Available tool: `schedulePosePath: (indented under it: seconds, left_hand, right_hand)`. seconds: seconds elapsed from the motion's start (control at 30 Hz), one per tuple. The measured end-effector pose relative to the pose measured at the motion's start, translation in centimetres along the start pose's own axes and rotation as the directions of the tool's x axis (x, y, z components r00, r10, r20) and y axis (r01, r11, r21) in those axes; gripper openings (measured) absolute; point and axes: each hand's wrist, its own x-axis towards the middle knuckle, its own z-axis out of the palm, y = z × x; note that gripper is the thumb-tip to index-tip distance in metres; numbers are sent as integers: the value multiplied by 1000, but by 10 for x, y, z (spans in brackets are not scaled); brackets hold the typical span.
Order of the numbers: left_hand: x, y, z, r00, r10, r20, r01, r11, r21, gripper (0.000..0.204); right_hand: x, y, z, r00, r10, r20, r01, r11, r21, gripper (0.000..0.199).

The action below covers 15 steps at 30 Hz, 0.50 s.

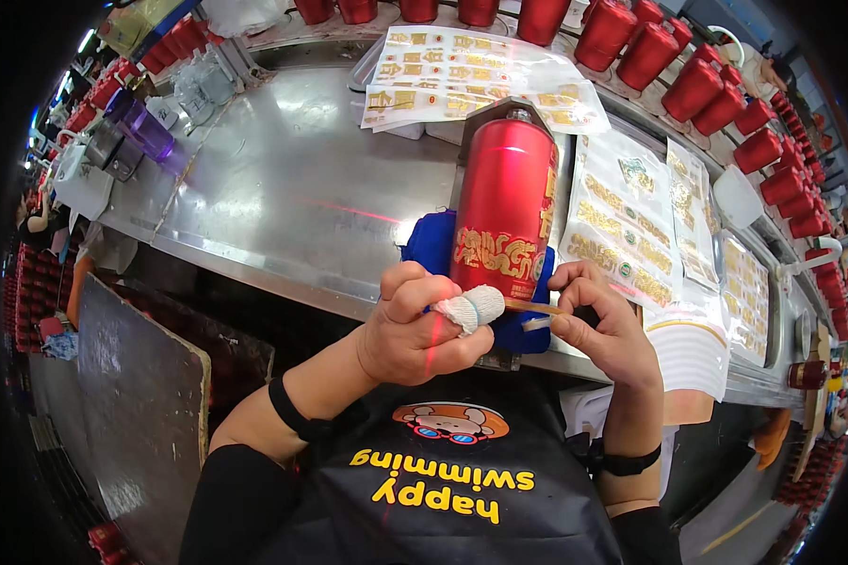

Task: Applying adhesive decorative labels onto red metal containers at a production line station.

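Note:
A glossy red bottle (504, 184) with gold ornament decals rests on a blue cloth (432, 235) over a dark stand (488, 115), its near end toward me. My left hand (419, 325) is closed at that end. White wrapping (473, 309) covers one digit, which presses by the bottle's lower edge; what the curled fingers hold, if anything, is hidden. A thin gold strip (532, 307) runs along that edge to my right hand (605, 325), whose thumb and forefinger pinch its free end. Beneath it a small pale curled piece (537, 324) shows.
Decal sheets (622, 217) lie to the right, with more sheets (462, 75) behind the bottle. White banded strips (685, 353) sit beside my right forearm. Rows of red bottles (650, 55) line the far side. A purple cup (141, 124) stands left on the metal table (283, 179).

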Motion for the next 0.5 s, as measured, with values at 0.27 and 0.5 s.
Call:
schedulePosePath:
  seconds: [0.27, 0.5]
  left_hand:
    - [21, -5, 1, 983, 156, 96, -163, 985, 64, 17]
    - [16, -11, -1, 964, 195, 184, -200, 980, 11, 18]
  right_hand:
    - [0, 4, 1, 999, -30, -19, 30, 1000, 5, 23]
    - [1, 7, 1, 999, -49, -23, 49, 999, -19, 24]
